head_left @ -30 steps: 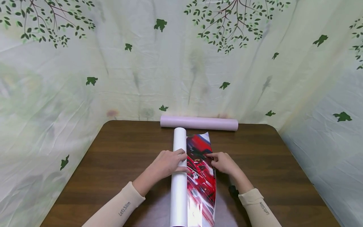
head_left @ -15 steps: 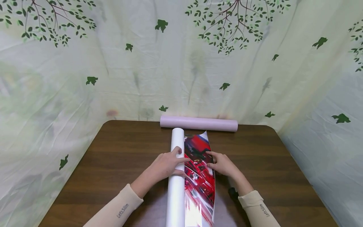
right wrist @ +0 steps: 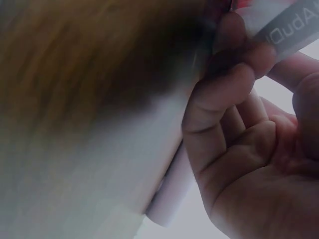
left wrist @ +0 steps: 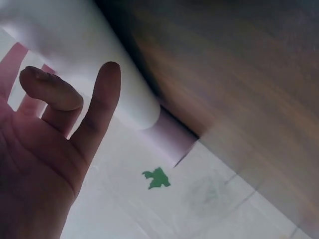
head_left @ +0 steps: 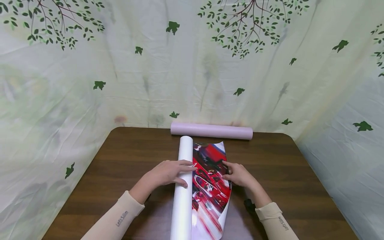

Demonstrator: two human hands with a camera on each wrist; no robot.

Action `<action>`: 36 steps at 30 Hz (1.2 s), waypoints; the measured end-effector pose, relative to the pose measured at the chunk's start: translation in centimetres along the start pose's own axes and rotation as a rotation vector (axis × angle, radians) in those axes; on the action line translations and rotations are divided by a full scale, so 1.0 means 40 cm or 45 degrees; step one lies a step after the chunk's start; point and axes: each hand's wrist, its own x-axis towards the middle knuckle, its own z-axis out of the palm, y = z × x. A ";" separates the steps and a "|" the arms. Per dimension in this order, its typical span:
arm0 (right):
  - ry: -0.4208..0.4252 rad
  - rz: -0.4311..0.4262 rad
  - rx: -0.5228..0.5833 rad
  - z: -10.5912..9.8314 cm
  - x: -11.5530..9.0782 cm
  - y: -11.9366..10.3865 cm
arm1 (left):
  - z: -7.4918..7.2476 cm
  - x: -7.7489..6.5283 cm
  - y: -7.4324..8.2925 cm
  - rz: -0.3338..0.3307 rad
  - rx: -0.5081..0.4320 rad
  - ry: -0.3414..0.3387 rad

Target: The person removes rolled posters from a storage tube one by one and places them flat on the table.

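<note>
A poster with a glossy red racing-car print (head_left: 210, 190) lies partly unrolled on the table. Its remaining part forms a long white roll (head_left: 183, 210) along the left side. Across the top of that roll lies my left hand (head_left: 165, 173), fingers loosely extended toward the print. The left wrist view shows the left hand (left wrist: 45, 144) spread beside the white roll (left wrist: 84, 45), not curled round it. My right hand (head_left: 240, 175) pinches the poster's right edge between thumb and fingers. Close up, curled fingers of the right hand (right wrist: 239, 159) hold the margin (right wrist: 294, 30), which bears lettering.
A lilac roll (head_left: 211, 130) lies crosswise at the back edge of the brown wooden table (head_left: 135, 146), just beyond the white roll's far end. Behind the table hangs a pale cloth (head_left: 186, 73) printed with leaves and branches.
The white roll has shifted left, so a wider strip of print shows. My left hand moved left with it, its fingers changing position. My right hand stayed by the right edge, shifting slightly right.
</note>
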 end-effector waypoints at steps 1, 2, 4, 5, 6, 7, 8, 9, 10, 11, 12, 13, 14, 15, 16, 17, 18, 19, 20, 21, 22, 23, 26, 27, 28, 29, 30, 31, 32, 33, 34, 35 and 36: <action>-0.011 0.012 -0.008 -0.001 0.000 0.003 | -0.002 -0.001 0.002 -0.007 0.018 0.006; -0.022 0.028 -0.009 -0.003 0.001 0.006 | -0.004 0.000 0.004 -0.013 0.037 0.022; -0.039 0.050 -0.020 -0.004 0.002 0.013 | -0.005 0.003 0.010 -0.034 0.079 0.059; -0.048 0.058 -0.019 -0.006 0.001 0.016 | -0.006 0.005 0.013 -0.048 0.100 0.075; -0.059 0.069 -0.010 -0.006 0.001 0.019 | -0.005 0.007 0.016 -0.061 0.128 0.092; -0.069 0.071 -0.002 -0.006 0.000 0.023 | -0.003 0.009 0.018 -0.079 0.160 0.106; -0.078 0.071 0.009 -0.007 -0.001 0.026 | 0.000 0.010 0.020 -0.092 0.191 0.121; -0.086 0.068 0.021 -0.008 -0.002 0.030 | 0.003 0.010 0.021 -0.107 0.216 0.133; -0.097 0.064 0.047 -0.010 -0.004 0.034 | 0.005 0.010 0.021 -0.122 0.232 0.143; -0.110 0.063 0.075 -0.011 -0.006 0.040 | 0.009 0.009 0.020 -0.135 0.249 0.152; -0.126 0.061 0.107 -0.013 -0.006 0.046 | 0.012 0.007 0.018 -0.153 0.260 0.159; -0.142 0.053 0.150 -0.015 -0.007 0.052 | 0.014 0.005 0.016 -0.174 0.261 0.165; -0.161 0.044 0.195 -0.018 -0.008 0.058 | 0.014 0.002 0.014 -0.193 0.250 0.170; -0.185 0.036 0.244 -0.020 -0.009 0.064 | 0.014 -0.001 0.011 -0.212 0.229 0.173; -0.210 0.028 0.292 -0.023 -0.009 0.070 | 0.012 -0.005 0.007 -0.228 0.210 0.174; -0.233 0.020 0.337 -0.025 -0.009 0.076 | 0.010 -0.009 0.003 -0.244 0.193 0.173; -0.257 0.008 0.381 -0.027 -0.008 0.082 | 0.006 -0.012 -0.001 -0.255 0.168 0.174; -0.275 -0.002 0.419 -0.030 -0.007 0.088 | 0.002 -0.016 -0.005 -0.259 0.153 0.171; -0.291 -0.007 0.446 -0.031 -0.005 0.094 | -0.002 -0.020 -0.008 -0.259 0.132 0.164; -0.306 -0.013 0.469 -0.033 -0.004 0.100 | -0.006 -0.025 -0.012 -0.252 0.110 0.156; -0.316 -0.019 0.489 -0.034 -0.002 0.106 | -0.011 -0.029 -0.016 -0.241 0.085 0.144; -0.324 -0.021 0.510 -0.035 -0.001 0.111 | -0.016 -0.034 -0.019 -0.225 0.063 0.124; -0.331 -0.018 0.552 -0.038 0.000 0.126 | -0.027 -0.046 -0.029 -0.173 -0.005 0.045; -0.329 -0.013 0.560 -0.039 0.000 0.129 | -0.031 -0.050 -0.032 -0.164 -0.037 0.020; -0.325 -0.005 0.565 -0.040 -0.001 0.133 | -0.034 -0.053 -0.035 -0.157 -0.060 -0.001; -0.318 0.002 0.567 -0.041 -0.002 0.135 | -0.035 -0.056 -0.038 -0.155 -0.072 -0.013; -0.312 0.005 0.568 -0.041 -0.003 0.137 | -0.036 -0.059 -0.041 -0.156 -0.080 -0.012; -0.308 0.012 0.566 -0.042 -0.003 0.139 | -0.037 -0.060 -0.042 -0.168 -0.084 -0.003; -0.304 0.017 0.564 -0.042 -0.004 0.140 | -0.038 -0.060 -0.042 -0.180 -0.076 0.010; -0.302 0.018 0.562 -0.042 -0.004 0.141 | -0.039 -0.061 -0.041 -0.191 -0.060 0.028; -0.300 0.018 0.564 -0.043 -0.004 0.142 | -0.038 -0.059 -0.039 -0.203 -0.029 0.047; -0.300 0.016 0.564 -0.043 -0.005 0.142 | -0.037 -0.058 -0.037 -0.216 0.007 0.067; -0.300 0.015 0.565 -0.043 -0.006 0.142 | -0.037 -0.055 -0.032 -0.235 0.038 0.084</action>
